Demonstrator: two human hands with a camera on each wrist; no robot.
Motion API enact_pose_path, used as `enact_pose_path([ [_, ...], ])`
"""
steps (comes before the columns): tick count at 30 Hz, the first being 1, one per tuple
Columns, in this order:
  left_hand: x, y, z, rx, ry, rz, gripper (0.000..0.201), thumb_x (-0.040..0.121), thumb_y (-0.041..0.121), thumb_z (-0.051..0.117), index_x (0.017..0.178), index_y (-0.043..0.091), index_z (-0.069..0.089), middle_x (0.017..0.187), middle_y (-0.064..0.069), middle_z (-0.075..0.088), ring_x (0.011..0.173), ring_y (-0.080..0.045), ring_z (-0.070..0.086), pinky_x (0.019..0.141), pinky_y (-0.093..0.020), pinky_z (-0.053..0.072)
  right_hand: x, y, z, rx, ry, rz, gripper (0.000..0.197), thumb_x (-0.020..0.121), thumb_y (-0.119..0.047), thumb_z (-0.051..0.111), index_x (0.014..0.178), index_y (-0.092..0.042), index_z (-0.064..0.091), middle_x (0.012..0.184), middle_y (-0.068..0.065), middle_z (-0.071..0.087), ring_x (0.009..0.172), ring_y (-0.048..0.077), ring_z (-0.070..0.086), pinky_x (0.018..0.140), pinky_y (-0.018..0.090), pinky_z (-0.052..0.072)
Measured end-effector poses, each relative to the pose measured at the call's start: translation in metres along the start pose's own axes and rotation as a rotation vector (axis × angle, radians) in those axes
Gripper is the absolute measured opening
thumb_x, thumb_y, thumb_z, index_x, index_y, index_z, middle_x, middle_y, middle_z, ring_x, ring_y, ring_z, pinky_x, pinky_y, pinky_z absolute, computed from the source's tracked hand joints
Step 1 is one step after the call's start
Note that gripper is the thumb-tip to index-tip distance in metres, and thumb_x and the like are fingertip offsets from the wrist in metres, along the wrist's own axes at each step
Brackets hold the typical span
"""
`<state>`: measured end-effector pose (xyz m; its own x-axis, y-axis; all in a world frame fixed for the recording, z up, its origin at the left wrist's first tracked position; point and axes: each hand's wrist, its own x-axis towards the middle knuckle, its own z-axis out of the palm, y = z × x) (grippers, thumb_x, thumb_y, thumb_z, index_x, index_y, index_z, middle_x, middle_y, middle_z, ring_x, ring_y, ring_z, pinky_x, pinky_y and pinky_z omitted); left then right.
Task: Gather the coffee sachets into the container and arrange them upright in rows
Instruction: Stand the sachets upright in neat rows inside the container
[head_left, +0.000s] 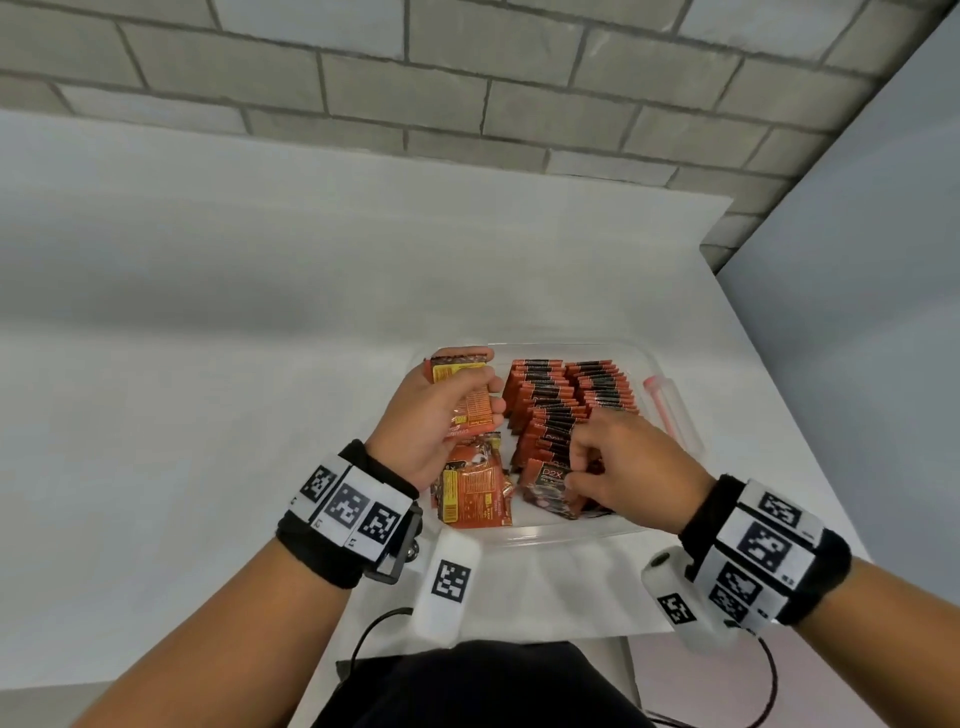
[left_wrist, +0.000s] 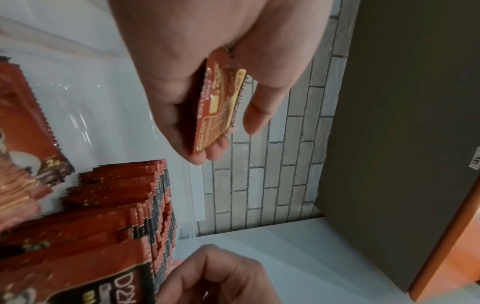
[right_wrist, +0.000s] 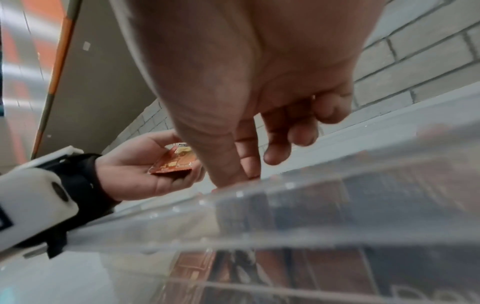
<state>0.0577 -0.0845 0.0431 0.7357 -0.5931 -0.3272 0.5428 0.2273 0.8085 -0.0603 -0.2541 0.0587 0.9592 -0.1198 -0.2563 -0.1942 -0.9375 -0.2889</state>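
A clear plastic container on the white table holds orange-and-black coffee sachets standing upright in rows. A few loose sachets lie flat in its near left corner. My left hand hovers over the container's left side and grips a small stack of sachets, also seen in the left wrist view. My right hand is at the near end of the middle row, where thumb and fingers pinch the top of the front sachet marked D2X.
A clear piece with a pink strip lies against the container's right side. The table's right edge runs close by the container, with a grey panel beyond. A brick wall stands at the back. Cables hang at the table's near edge.
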Motion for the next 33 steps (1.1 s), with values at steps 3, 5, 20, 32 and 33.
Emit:
enact_pose_path([
  [3, -0.001, 0.0, -0.001, 0.016, -0.001, -0.011, 0.017, 0.091, 0.009, 0.059, 0.107, 0.008, 0.062, 0.078, -0.007, 0.068, 0.067, -0.018, 0.065, 0.064, -0.03, 0.055, 0.001, -0.003, 0.0, -0.14, -0.048, 0.011, 0.016, 0.083, -0.026, 0.066, 0.073, -0.024, 0.055, 0.081, -0.012, 0.049, 0.079, 0.01, 0.05, 0.065, 0.02, 0.038],
  [5, -0.002, 0.0, -0.001, 0.035, -0.004, -0.022, 0.017, 0.091, 0.011, 0.059, 0.108, 0.011, 0.063, 0.078, -0.005, 0.069, 0.068, -0.018, 0.066, 0.065, -0.031, 0.055, 0.001, -0.006, -0.001, -0.246, -0.116, 0.012, 0.013, 0.084, -0.027, 0.064, 0.075, -0.023, 0.057, 0.084, -0.008, 0.057, 0.079, 0.012, 0.054, 0.067, 0.023, 0.04],
  [20, -0.007, 0.0, -0.003, 0.033, -0.035, -0.045, 0.013, 0.091, 0.012, 0.058, 0.103, 0.011, 0.063, 0.079, -0.007, 0.068, 0.064, -0.018, 0.065, 0.058, -0.028, 0.055, 0.012, -0.018, -0.007, -0.517, -0.343, -0.003, 0.021, 0.087, -0.031, 0.059, 0.074, -0.015, 0.06, 0.076, 0.002, 0.065, 0.066, 0.02, 0.058, 0.061, 0.028, 0.048],
  [32, -0.007, -0.001, -0.004, 0.058, -0.025, -0.041, 0.01, 0.091, 0.014, 0.059, 0.099, 0.013, 0.066, 0.077, -0.007, 0.069, 0.065, -0.019, 0.065, 0.066, -0.034, 0.051, 0.016, -0.019, -0.001, -0.617, -0.322, -0.012, 0.037, 0.088, -0.033, 0.059, 0.061, -0.019, 0.038, 0.059, -0.004, 0.043, 0.056, 0.016, 0.046, 0.061, 0.027, 0.038],
  [33, -0.007, -0.001, -0.004, 0.061, -0.024, -0.042, 0.008, 0.091, 0.015, 0.06, 0.095, 0.014, 0.067, 0.077, -0.007, 0.069, 0.065, -0.019, 0.065, 0.068, -0.035, 0.05, 0.016, -0.019, -0.001, -0.629, -0.314, -0.013, 0.036, 0.088, -0.031, 0.059, 0.061, -0.018, 0.039, 0.059, -0.005, 0.041, 0.055, 0.015, 0.044, 0.062, 0.028, 0.038],
])
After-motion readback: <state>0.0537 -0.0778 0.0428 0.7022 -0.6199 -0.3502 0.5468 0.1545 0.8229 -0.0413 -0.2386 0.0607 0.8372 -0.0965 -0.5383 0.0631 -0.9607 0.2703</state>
